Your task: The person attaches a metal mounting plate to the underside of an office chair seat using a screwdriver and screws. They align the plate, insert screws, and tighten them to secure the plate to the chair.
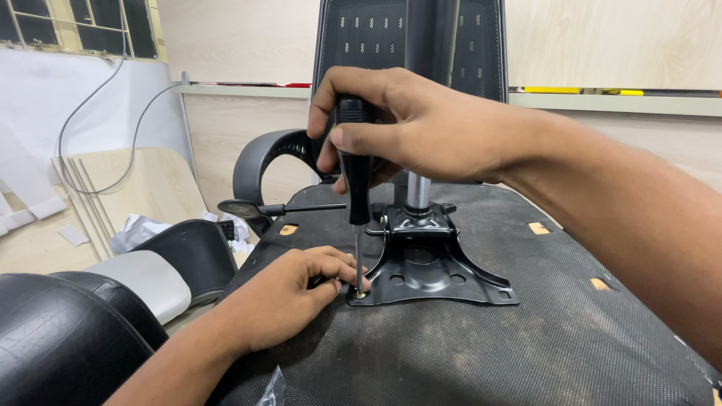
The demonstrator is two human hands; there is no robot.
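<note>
At the far left a rounded black cushion (53,338) fills the lower corner, and just beyond it lies a grey and black chair part (162,274) on the floor, with pale wooden boards (143,188) leaning against the wall behind it.

My left hand (289,293) comes in from the lower left and rests on the upturned chair seat (466,346), whose black fabric underside faces me. The fingers are curled in, their tips pinching at the screw (359,295) that sits at the near left corner of the black metal base plate (429,267). I cannot tell how much of the screw the fingers actually grip, since it is tiny and half hidden.

Straight above the screw stands my screwdriver (355,188), upright, its thin shaft running down to the screw head and its black handle at the top. My right hand (406,128) is clenched around that handle from the right, thumb across the front.

Behind the plate a silver cylinder (417,192) rises from its middle, a black lever (282,209) sticks out to the left, and a curved black armrest (263,162) and the mesh backrest (410,45) stand further back.
</note>
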